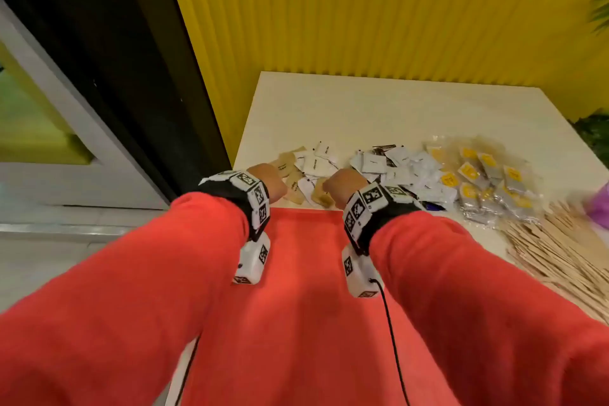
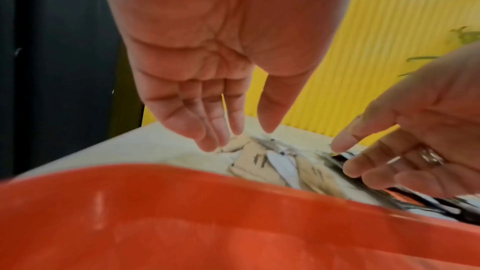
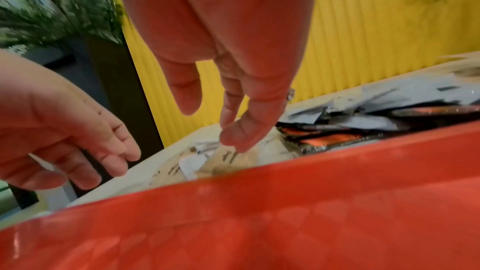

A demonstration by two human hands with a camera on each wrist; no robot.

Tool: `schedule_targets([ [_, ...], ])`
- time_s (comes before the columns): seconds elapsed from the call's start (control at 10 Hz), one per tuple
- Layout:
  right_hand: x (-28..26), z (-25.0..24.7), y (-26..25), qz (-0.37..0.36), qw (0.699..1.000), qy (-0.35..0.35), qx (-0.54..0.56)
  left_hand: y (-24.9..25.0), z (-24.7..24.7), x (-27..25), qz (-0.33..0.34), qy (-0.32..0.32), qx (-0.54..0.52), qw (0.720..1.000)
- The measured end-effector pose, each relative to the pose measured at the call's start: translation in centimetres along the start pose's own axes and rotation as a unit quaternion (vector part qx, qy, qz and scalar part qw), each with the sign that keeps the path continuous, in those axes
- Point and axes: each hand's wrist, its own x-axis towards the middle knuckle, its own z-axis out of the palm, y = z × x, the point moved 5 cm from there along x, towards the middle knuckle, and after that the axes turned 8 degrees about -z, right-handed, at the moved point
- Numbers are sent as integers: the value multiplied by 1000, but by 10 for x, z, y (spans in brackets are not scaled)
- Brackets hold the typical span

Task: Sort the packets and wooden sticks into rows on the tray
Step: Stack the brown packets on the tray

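Note:
A red tray (image 1: 303, 241) lies at the table's near edge between my two arms. Just beyond its far rim lies a heap of beige and white packets (image 1: 308, 171). My left hand (image 1: 268, 181) hovers over the heap's left end, fingers straight and relaxed, holding nothing (image 2: 221, 137). My right hand (image 1: 344, 186) reaches down on the heap's right side, fingers extended, fingertips (image 3: 233, 141) close above a beige packet (image 3: 228, 159). More white packets (image 1: 405, 171), yellow-and-silver packets (image 1: 478, 178) and wooden sticks (image 1: 560, 250) lie further right.
A cream table (image 1: 379, 102) stands against a yellow ribbed wall (image 1: 362, 3). A dark door frame (image 1: 115, 59) is on the left. A purple object (image 1: 599, 208) and green plants (image 1: 596, 128) sit at the right edge.

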Motion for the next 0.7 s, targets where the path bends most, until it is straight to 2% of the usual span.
schedule_targets([
  [0.1,17,22,9,87,986,3,141,-1,12,19,-23,-20,-20,999],
  [0.3,38,35,18,102,990,-1,99,10,22,36,-23,-26,-29,999],
  [0.4,39,33,12,98,995,-8,-19,12,25,39,-29,-43,-22,998],
  [0.5,42,34,18,106,994,5,36,13,25,42,-28,-41,-34,998],
  [0.6,36,33,26,110,983,46,142,14,20,35,-32,-37,-66,997],
  [0.7,31,30,24,118,961,88,236,8,13,27,-31,-14,-161,986],
])
